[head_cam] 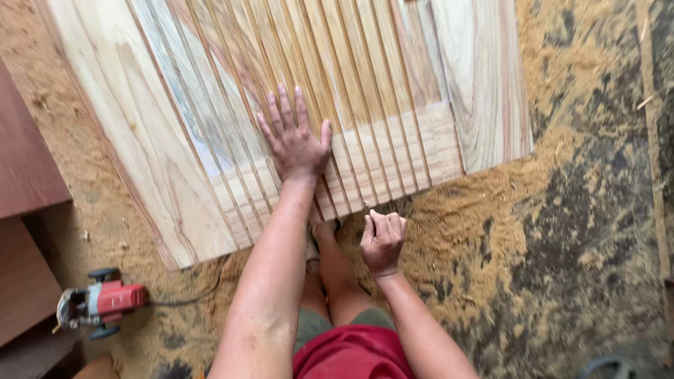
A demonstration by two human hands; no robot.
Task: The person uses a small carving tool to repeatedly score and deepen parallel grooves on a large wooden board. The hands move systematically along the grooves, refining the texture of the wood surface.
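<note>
A large pale wooden panel (154, 140) with many parallel grooves lies on the sawdust-covered floor. My left hand (293, 139) is pressed flat on the grooved middle of the panel, fingers spread. My right hand (382, 238) hovers just off the panel's near edge, its fingers closed around a small thin tool (367, 208) whose tip pokes up toward the edge. What kind of tool it is cannot be made out. My bare legs and red shorts show below the hands.
A red and grey power router (98, 303) with a cord lies on the floor at lower left. Dark reddish boards (24, 175) stand along the left edge. Sawdust (491, 231) covers the floor to the right.
</note>
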